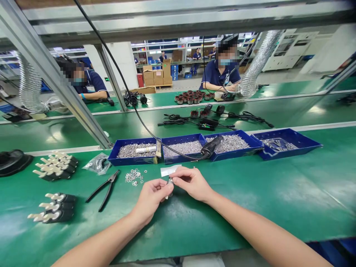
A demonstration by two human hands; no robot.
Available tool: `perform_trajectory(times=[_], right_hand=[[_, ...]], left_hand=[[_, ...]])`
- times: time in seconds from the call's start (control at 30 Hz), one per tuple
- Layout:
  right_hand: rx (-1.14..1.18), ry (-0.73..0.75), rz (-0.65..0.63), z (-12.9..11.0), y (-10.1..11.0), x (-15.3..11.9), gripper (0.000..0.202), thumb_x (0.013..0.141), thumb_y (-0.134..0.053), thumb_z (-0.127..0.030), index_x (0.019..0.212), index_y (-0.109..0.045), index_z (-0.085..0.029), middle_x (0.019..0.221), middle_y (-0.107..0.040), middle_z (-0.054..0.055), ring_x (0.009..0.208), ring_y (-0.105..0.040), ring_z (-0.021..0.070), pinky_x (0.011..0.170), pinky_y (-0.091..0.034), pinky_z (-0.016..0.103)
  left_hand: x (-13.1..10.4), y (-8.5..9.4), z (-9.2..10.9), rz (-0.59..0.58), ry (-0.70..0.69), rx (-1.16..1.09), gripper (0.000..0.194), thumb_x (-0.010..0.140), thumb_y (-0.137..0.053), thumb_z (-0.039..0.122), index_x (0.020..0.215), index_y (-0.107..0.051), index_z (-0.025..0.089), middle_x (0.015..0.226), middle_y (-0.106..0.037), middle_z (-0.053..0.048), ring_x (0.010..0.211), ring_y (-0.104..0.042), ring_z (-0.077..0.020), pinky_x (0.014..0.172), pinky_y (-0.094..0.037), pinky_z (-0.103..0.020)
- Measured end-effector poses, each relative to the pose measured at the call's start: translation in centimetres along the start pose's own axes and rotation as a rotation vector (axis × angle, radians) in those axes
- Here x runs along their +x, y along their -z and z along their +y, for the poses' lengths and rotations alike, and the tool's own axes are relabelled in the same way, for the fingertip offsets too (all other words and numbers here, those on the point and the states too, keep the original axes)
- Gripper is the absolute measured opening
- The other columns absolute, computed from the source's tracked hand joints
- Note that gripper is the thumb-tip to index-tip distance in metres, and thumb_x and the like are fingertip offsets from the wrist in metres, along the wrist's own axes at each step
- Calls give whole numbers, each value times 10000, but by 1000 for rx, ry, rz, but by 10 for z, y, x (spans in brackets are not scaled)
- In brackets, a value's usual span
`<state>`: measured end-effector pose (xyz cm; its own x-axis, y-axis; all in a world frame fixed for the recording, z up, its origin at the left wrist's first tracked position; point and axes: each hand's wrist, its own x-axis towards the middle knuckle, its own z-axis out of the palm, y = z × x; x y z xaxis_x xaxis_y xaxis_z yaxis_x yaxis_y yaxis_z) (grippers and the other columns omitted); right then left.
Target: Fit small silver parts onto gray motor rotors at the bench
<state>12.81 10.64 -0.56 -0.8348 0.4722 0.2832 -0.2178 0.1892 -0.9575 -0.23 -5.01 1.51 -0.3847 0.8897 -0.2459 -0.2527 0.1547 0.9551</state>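
Observation:
Over the green bench, my left hand is closed around a small metal part, mostly hidden by the fingers. The fingertips of my right hand pinch at the top of the same part; whether they hold a separate piece cannot be seen. A white slip of paper lies just behind my hands. To the left are a scatter of small metal rings and black-handled pliers, lying with the handles spread. Black parts with pale prongs stand in a larger group and a smaller group at the far left.
Blue bins of screws and small metal pieces line the back of the bench. A black power screwdriver rests across them, its cable hanging overhead. A plastic bag lies left. Two co-workers sit opposite, beyond a metal frame.

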Motion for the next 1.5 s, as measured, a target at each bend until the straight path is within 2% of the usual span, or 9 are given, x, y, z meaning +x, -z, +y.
perform_trajectory(times=[0.17,0.27,0.53,0.7,0.8,0.93,1.1,1.23,1.5], right_hand=[[-50,141,-80,-4,1,-4,347,1039,-660,-274,1379,-730,-265,1229,-684,99,1133,-646,203,967,-559,357],[-86,225,-97,-4,-1,-5,553,974,-762,-241,1500,-621,-335,1359,-633,86,1134,-641,192,948,-589,331],[-224,340,-51,-4,-9,-9,879,748,-984,-366,1526,-577,-327,1306,-653,77,1087,-632,204,962,-576,344],[-348,290,57,-7,-14,-11,749,776,-966,-310,1426,-595,-295,1295,-660,78,1122,-617,232,961,-549,375],[-288,246,76,-10,-11,-12,693,761,-968,-285,1364,-627,-269,1251,-682,78,1080,-646,229,954,-562,377],[-46,232,6,-12,-5,-12,749,749,-981,-304,1405,-624,-246,1298,-678,105,1086,-687,227,954,-603,355],[13,316,-94,-11,-5,-13,826,761,-979,-316,1492,-594,-284,1339,-680,99,1104,-686,221,964,-596,352],[-44,343,-119,-12,-3,-12,788,770,-973,-338,1472,-614,-303,1350,-647,93,1162,-628,239,983,-561,387],[-170,392,-100,-25,-1,-12,683,806,-944,-368,1397,-629,-233,1248,-626,90,1175,-580,249,1048,-484,427]], left_hand=[[4,3,3,-37,-7,-151,515,786,-907,560,804,-641,119,756,-587,-33,647,-407,-98,618,-291,-246],[5,5,4,-62,-12,-241,493,803,-908,529,788,-628,124,734,-531,-11,653,-414,-95,628,-320,-236],[4,1,1,-68,25,-261,499,786,-925,535,801,-644,123,780,-645,-58,651,-484,-99,615,-367,-224],[5,1,0,17,-20,-174,549,740,-948,575,900,-708,108,830,-668,-75,710,-549,-126,652,-416,-227],[6,5,-2,3,-134,-102,540,783,-919,578,947,-715,106,842,-664,-80,740,-567,-139,685,-451,-238],[7,12,-3,-16,-438,34,608,747,-978,278,1274,-682,211,1078,-665,-69,868,-616,-163,814,-540,-273],[8,15,-7,-53,-744,150,698,708,-960,94,1321,-692,293,1224,-572,-60,973,-639,-160,848,-586,-254],[6,13,-7,-50,-775,143,689,709,-958,77,1316,-722,302,1249,-543,-60,982,-646,-146,858,-607,-243],[2,12,-1,-54,-749,160,590,743,-949,92,1273,-762,271,1181,-624,-69,1049,-657,-171,925,-605,-251]])
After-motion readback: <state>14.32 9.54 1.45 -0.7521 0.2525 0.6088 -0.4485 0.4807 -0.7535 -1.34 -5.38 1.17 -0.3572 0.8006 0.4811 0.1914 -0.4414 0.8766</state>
